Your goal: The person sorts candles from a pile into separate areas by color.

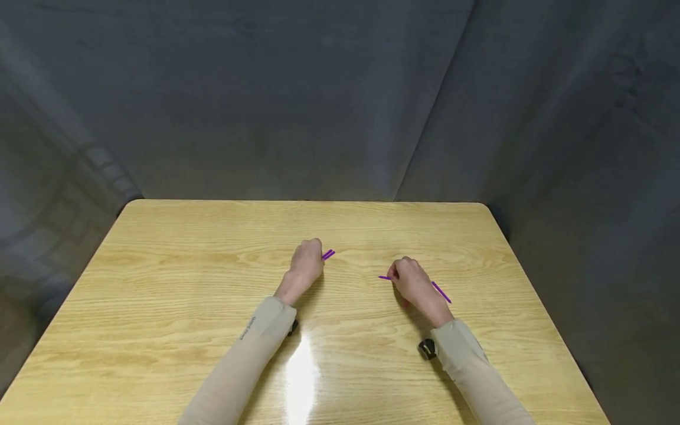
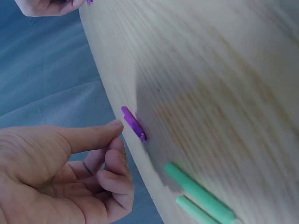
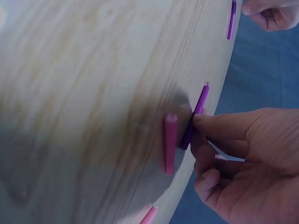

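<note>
My right hand [image 1: 411, 280] pinches a short purple colored pencil [image 3: 202, 97] between thumb and index finger, close above the tabletop. In the head view its pointed end pokes out left of the fingers. My left hand [image 1: 308, 260] has thumb and index tips together, the other fingers curled, and nothing visible between them. Just beyond those tips lie purple pencils [image 2: 133, 124], two of them side by side in the head view. Two green pencils [image 2: 198, 192] rest under the left hand, hidden in the head view. A pink pencil [image 3: 170, 144] lies beside the pinched purple one.
Another pink pencil [image 3: 149, 215] shows partly at the right wrist view's lower edge. Right of the right hand lies a pencil [image 1: 441, 292] that looks purple from above. The wooden table [image 1: 186, 265] ends at a dark grey curtain [image 1: 265, 118].
</note>
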### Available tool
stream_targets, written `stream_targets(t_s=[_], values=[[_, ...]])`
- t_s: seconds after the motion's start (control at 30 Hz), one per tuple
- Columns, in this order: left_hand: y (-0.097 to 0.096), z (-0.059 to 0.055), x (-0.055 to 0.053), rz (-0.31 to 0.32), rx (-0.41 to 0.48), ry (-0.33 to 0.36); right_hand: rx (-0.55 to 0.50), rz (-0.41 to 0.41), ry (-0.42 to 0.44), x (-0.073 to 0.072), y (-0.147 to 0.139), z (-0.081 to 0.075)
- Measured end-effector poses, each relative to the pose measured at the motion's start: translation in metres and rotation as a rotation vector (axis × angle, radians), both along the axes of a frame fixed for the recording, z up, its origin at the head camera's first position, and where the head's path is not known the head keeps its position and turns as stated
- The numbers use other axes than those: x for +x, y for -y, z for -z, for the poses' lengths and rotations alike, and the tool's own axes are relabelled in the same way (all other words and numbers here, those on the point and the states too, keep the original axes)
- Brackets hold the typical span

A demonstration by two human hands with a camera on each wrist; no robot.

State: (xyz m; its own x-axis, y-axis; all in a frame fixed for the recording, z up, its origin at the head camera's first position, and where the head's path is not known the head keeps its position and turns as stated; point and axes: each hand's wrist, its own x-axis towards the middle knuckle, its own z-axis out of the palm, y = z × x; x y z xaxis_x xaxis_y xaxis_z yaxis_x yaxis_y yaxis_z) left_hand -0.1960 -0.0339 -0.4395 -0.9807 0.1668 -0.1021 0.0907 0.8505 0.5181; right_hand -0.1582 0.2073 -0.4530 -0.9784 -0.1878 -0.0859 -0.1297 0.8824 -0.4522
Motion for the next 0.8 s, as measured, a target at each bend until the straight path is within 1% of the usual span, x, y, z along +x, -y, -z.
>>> stream_targets(t_s=[0.2,0.37,0.43,0.57,0.67,0.8], values=[[0.0,-0.003,0.003,0.002,0.049,-0.012,-0.018,-0.05,-0.044,-0.001,0.003,0.004],[0.0,-0.002,0.008,0.023,0.103,-0.112,-0.027,-0.128,-0.021,-0.001,0.008,0.005],[-0.001,-0.001,0.01,0.025,0.117,-0.134,-0.035,-0.151,-0.002,0.0,0.01,0.004],[-0.004,-0.003,0.016,0.031,0.165,-0.096,-0.051,-0.189,0.022,0.003,0.015,0.002],[-0.007,-0.005,0.02,0.057,0.206,-0.08,-0.064,-0.227,0.05,0.005,0.019,0.001],[-0.011,-0.007,0.026,0.092,0.227,-0.057,-0.082,-0.278,0.079,0.006,0.024,-0.001]])
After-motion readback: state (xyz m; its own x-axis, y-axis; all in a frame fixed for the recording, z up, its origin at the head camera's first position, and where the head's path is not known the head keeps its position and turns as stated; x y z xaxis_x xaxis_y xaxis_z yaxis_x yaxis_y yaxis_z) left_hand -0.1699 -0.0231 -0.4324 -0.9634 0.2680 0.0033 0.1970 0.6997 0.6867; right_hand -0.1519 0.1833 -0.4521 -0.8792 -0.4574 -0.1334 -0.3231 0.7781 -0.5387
